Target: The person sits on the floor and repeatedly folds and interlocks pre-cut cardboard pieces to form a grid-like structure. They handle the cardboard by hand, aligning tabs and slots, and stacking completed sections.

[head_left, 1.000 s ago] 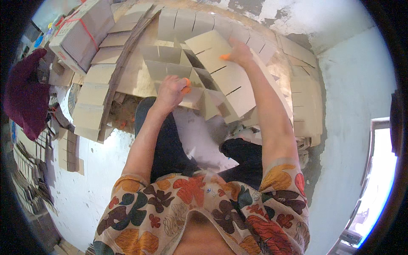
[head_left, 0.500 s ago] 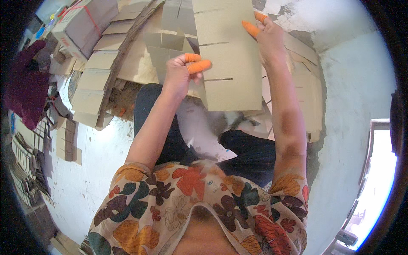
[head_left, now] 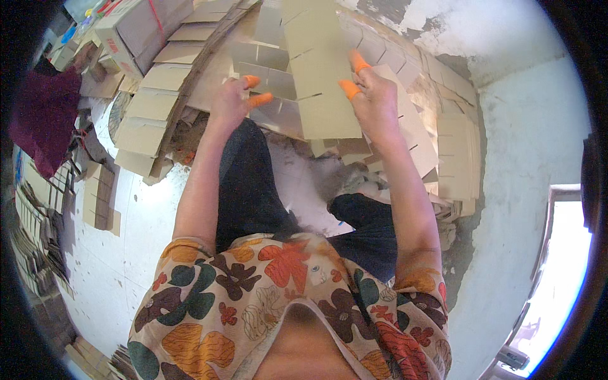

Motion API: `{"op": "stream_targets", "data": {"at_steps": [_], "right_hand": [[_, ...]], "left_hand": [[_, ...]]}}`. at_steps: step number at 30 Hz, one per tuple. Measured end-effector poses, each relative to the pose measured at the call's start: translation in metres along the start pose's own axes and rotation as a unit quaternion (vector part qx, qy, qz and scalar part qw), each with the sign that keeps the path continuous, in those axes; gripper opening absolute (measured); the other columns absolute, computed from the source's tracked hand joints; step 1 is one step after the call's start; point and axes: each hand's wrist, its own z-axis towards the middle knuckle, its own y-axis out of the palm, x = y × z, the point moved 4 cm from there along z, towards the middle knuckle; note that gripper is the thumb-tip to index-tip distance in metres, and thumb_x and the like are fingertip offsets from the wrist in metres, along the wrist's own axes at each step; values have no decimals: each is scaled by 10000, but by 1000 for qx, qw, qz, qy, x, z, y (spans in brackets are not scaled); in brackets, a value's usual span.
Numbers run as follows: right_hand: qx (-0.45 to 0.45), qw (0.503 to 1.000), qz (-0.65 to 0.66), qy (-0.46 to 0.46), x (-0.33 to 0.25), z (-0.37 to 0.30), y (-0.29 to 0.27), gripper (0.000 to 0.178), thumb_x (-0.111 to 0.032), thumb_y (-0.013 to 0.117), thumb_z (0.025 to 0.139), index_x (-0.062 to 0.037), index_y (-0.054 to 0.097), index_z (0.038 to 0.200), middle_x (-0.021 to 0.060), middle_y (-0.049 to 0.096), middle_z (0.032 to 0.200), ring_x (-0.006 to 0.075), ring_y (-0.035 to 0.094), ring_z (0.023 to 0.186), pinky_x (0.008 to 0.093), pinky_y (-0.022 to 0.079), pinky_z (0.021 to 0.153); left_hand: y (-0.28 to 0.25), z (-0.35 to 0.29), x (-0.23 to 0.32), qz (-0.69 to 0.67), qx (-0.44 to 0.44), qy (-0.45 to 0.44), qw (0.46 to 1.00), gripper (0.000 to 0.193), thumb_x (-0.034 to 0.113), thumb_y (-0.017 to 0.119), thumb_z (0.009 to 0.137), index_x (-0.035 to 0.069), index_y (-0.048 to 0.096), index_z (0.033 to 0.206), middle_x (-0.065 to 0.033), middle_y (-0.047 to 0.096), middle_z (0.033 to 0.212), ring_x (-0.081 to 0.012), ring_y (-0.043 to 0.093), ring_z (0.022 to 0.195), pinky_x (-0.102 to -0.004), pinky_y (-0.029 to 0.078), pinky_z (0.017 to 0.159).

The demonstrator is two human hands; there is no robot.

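While left hand [head_left: 229, 104] stands spread, right hand [head_left: 377, 103] overlaps flat, slitted cardboard panel [head_left: 322, 73] at edge, pinch unclear.

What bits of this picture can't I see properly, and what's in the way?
Head view, cut off: the slotted cardboard sheet's far end, by the top edge.
Head view, hidden: part of the cardboard grid, behind that sheet.
Head view, hidden: some fingers of the right hand, behind its own back; whether it grips the sheet is unclear.
Head view, too small: the blue thing at upper left.
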Motion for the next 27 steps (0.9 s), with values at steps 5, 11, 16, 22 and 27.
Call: {"op": "stream_targets", "data": {"at_steps": [5,11,16,22,27], "right_hand": [[-14,998,39,-36,-21,14,16,341,-42,651,759,22,569,1084,121,461,633,165,418,561,266,413,552],[-35,997,28,-64,-26,24,43,194,-41,611,732,18,564,911,234,575,740,373,573,690,407,458,617],[-97,992,36,-67,-18,29,70,101,-19,588,709,27,558,794,241,582,738,403,592,742,444,470,652],[-180,981,-7,-69,-26,32,90,119,-24,595,703,33,558,801,253,578,753,405,589,772,449,470,676],[-162,983,-10,-81,-17,39,93,123,-36,599,709,29,564,807,244,591,763,410,588,798,445,480,706]], "left_hand": [[18,-9,1,53,-49,8,997,251,110,733,693,49,650,922,-146,628,851,-286,610,779,-348,480,689],[28,-7,-7,37,-38,37,998,162,28,699,660,31,619,801,-140,605,757,-288,600,738,-356,470,643],[30,-4,-7,34,-31,40,998,139,19,691,668,23,604,776,-137,600,742,-288,598,716,-350,469,635],[30,-3,-9,24,-28,37,999,148,25,698,670,22,606,786,-139,600,743,-296,602,709,-351,472,633],[33,1,-7,38,-28,22,999,160,24,703,661,31,615,795,-146,601,742,-305,608,708,-359,475,629]]}}
